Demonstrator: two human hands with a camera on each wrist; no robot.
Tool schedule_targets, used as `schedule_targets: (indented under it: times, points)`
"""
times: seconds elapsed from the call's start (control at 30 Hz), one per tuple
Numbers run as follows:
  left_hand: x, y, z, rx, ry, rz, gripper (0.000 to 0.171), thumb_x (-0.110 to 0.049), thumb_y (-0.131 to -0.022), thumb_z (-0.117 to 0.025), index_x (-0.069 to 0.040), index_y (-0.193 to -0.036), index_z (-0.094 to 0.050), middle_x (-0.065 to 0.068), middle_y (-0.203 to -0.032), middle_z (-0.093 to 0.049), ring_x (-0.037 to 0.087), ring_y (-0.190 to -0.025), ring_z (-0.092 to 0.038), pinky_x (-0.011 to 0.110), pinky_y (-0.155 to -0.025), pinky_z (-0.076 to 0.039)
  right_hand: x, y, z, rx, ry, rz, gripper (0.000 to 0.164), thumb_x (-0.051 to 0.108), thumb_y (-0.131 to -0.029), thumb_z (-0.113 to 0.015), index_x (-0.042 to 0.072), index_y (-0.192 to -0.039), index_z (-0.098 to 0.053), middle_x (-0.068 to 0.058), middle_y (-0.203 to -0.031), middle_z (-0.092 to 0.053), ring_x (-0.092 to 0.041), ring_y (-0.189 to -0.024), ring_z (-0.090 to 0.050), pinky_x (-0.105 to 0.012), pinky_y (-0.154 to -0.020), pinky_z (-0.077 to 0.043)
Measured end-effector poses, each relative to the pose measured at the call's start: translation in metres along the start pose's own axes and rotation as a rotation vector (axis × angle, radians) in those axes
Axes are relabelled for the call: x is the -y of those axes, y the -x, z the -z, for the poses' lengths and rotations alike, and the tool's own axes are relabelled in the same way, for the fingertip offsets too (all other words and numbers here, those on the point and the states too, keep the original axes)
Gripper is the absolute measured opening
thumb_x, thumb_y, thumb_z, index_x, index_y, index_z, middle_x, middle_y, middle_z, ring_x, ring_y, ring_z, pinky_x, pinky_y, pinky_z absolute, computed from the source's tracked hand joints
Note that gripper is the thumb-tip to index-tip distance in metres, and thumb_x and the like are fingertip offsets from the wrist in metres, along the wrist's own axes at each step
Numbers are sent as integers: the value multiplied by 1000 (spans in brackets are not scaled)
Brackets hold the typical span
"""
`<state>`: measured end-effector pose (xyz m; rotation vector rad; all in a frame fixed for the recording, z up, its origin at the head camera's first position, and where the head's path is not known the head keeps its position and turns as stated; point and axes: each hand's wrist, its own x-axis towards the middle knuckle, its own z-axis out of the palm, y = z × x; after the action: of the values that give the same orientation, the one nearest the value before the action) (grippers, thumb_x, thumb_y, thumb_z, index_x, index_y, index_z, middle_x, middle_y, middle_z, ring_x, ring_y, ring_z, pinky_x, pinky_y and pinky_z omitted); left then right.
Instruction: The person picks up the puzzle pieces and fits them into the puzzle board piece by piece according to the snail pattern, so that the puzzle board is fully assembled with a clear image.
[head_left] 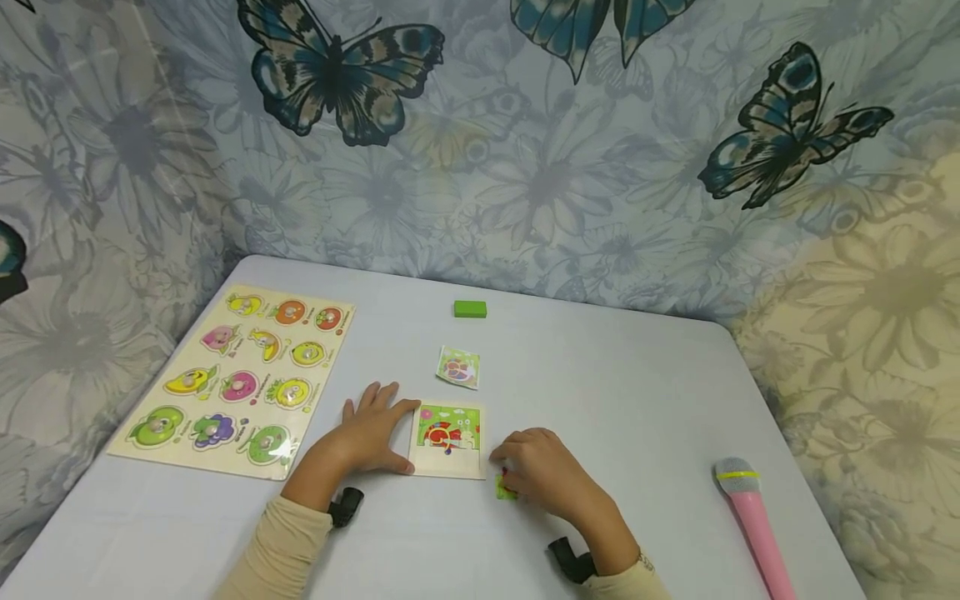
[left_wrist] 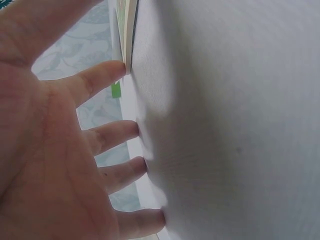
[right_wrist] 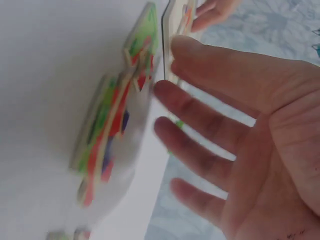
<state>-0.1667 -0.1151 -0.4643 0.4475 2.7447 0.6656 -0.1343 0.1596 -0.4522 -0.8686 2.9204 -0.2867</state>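
A small square puzzle board point(head_left: 448, 463) lies at the middle of the table, its upper part filled with green and red picture pieces. My left hand point(head_left: 369, 440) has its fingers spread, with thumb and index finger at the board's left edge. In the left wrist view an index fingertip touches the board's side. Right of the board, my right hand point(head_left: 547, 473) hovers over loose puzzle pieces point(right_wrist: 102, 132), partly hiding them in the head view. The right wrist view shows its fingers loosely extended beside the small pile of green, red and blue pieces, with nothing between them.
A large fruit peg board point(head_left: 225, 358) lies on the left of the white table point(head_left: 600, 375). Behind the puzzle are a small picture card point(head_left: 459, 368) and a green block point(head_left: 470, 309). A pink microphone point(head_left: 757, 525) lies at the right. A patterned wall rises behind.
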Motion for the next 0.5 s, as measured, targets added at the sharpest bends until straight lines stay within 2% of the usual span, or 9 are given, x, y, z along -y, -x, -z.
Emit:
schedule_targets:
  times: [0.2,0.5]
  points:
    - [3,1,1,-11,2,7,90,-35,-64,-90,-15,-142,-49,23,-156,-25,49,-144,-11,77,-105,-11,1,14,-5,-12,37,10,26,20,-72,-85,17,-97,-75,9,-92,-69,-16,-96,-61,-46,-97,-44]
    - [5,-3,-4,-19,3,1,91,-37,-64,-90,-17,-142,-49,21,-156,-25,48,-145,-11,76,-106,-11,2,16,-8,-52,75,33,23,16,-71,-85,17,-91,-75,8,-86,-68,-15,-89,-61,-43,-92,-47]
